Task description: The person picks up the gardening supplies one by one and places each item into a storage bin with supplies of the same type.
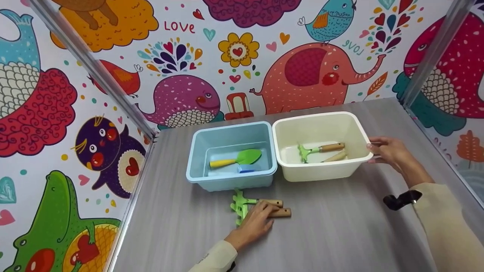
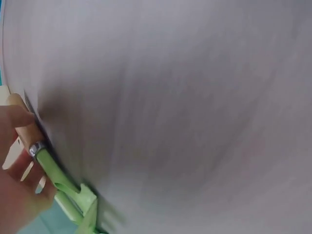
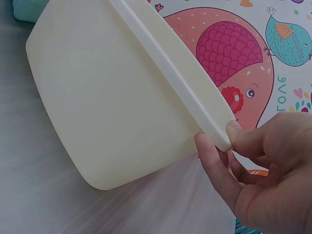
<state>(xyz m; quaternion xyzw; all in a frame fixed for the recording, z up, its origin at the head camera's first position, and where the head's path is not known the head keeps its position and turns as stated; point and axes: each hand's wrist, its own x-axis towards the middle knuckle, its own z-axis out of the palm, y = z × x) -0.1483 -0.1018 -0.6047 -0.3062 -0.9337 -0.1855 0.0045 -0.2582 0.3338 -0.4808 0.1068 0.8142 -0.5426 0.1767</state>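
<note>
Two green hand rakes with wooden handles lie side by side on the table, in front of the bins. My left hand (image 1: 254, 223) grips the nearer hand rake (image 1: 281, 213) by its handle, and the farther hand rake (image 1: 272, 203) lies just behind it. In the left wrist view, the thumb presses on the wooden handle above the green neck of the rake (image 2: 51, 165). At the right end of a cream bin (image 1: 321, 173), my right hand (image 1: 391, 153) pinches the rim between thumb and fingers. The right wrist view has the outer wall of this bin (image 3: 112, 97) slanting across it.
A light blue bin (image 1: 234, 184) stands against the cream one's left side. Inside it lie a green trowel (image 1: 247, 156) with a yellow handle and a blue piece (image 1: 247, 169). The cream bin holds another green rake (image 1: 321, 148) and a wooden handle (image 1: 335, 156). Printed walls bound the table (image 1: 321, 234).
</note>
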